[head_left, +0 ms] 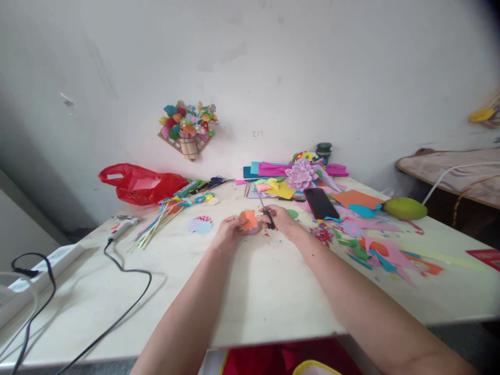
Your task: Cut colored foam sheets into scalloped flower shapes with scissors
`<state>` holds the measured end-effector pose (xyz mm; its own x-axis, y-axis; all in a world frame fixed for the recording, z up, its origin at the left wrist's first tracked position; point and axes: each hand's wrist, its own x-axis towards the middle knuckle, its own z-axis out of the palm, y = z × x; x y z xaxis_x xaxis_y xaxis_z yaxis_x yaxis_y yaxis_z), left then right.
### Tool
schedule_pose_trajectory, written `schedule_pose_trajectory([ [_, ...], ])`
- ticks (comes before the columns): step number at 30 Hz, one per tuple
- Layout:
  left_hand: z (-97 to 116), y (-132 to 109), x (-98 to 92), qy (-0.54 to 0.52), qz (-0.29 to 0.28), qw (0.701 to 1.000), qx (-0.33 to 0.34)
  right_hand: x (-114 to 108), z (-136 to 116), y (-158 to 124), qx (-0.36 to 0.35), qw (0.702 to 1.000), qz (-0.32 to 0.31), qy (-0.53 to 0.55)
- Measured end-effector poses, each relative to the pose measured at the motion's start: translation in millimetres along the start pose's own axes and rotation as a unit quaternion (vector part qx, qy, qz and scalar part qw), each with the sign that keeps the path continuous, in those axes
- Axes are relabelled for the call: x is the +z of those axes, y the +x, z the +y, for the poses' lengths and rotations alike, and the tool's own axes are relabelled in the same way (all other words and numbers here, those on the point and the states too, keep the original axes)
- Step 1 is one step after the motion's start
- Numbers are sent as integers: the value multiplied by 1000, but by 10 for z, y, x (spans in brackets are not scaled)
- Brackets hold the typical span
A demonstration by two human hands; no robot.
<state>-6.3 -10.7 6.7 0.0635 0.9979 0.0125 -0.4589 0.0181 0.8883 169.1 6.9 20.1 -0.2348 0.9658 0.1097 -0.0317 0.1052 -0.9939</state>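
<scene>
My left hand (227,230) pinches an orange paper flower (250,221) over the white table (250,291), fingers closed on its left edge. Just to its right, my right hand (282,220) is wrapped round black-handled scissors (265,210), whose blades point up and away over the flower. Small paper scraps (273,240) lie scattered under both hands.
A black phone (321,203), a purple paper flower (300,175) and stacked coloured sheets (273,169) sit behind. Cut paper pieces (383,252) and a green mango (405,208) lie right. Left are a red plastic bag (140,183), stemmed paper flowers (164,216), a glue gun (122,225) and its cable (125,271).
</scene>
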Motion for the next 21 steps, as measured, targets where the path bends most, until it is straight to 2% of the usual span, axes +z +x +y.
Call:
schedule_pose_trajectory([
  [5,-18,-14,5,14,-12,1000,-11,18,-4,-1,-26,999,1,18],
  [10,-26,-13,9,33,-27,999,-12,44,-26,-25,-18,999,-6,33],
  [14,-11,-4,-1,36,-11,999,-4,13,-11,-18,-7,1000,-16,4],
  [17,3,1,-13,27,2,1000,6,-22,-7,-21,5,998,-52,-39],
  [21,21,-10,-16,29,5,999,22,-55,-50,-71,22,989,-135,-62],
])
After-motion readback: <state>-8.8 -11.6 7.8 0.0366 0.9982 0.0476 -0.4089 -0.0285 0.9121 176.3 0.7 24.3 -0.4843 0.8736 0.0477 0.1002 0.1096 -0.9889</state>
